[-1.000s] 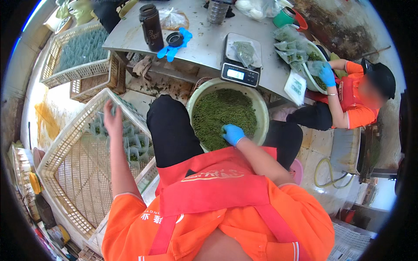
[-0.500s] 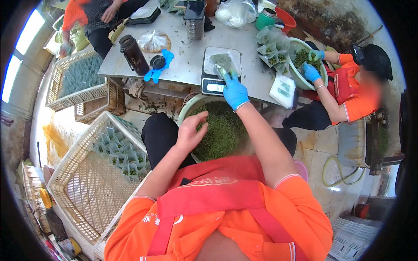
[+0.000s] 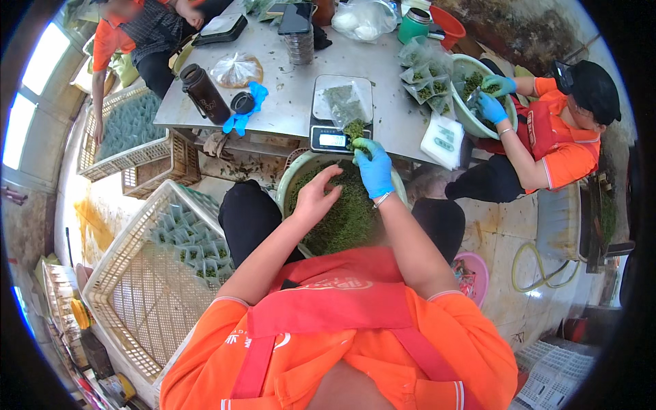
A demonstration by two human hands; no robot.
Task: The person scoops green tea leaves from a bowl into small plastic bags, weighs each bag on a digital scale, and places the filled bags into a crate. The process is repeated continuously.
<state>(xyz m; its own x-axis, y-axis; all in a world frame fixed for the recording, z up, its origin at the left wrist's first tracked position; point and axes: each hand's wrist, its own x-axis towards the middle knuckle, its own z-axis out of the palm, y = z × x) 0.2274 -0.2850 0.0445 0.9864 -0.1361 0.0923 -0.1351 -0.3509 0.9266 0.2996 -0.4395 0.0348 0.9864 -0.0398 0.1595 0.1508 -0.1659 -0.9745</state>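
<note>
A clear plastic bag [image 3: 343, 104] of small green plant bits lies on the digital scale [image 3: 332, 139], a green clump [image 3: 354, 130] at its near end. My right hand [image 3: 374, 172], in a blue glove, is just in front of the scale. Its fingers are closed at the clump, with green bits at the fingertips. My bare left hand [image 3: 318, 196] hovers with fingers apart and nothing in it. Beneath both hands, between my knees, stands a pale round tub [image 3: 285, 183] of loose green bits [image 3: 345, 222].
Crates with filled bags stand at left: a near crate [image 3: 147, 301] and a far crate [image 3: 85, 147]. The metal table [image 3: 287, 82] carries a dark bottle [image 3: 205, 94], a stack of flat bags [image 3: 442, 141] and filled bags [image 3: 427, 78]. Co-workers sit at right, by a basin [image 3: 456, 68], and far left.
My right hand has drawn back toward me from the bag on the scale, and green bits now show at its fingertips. My left hand has shifted slightly right. The far-left co-worker leans over the crate.
</note>
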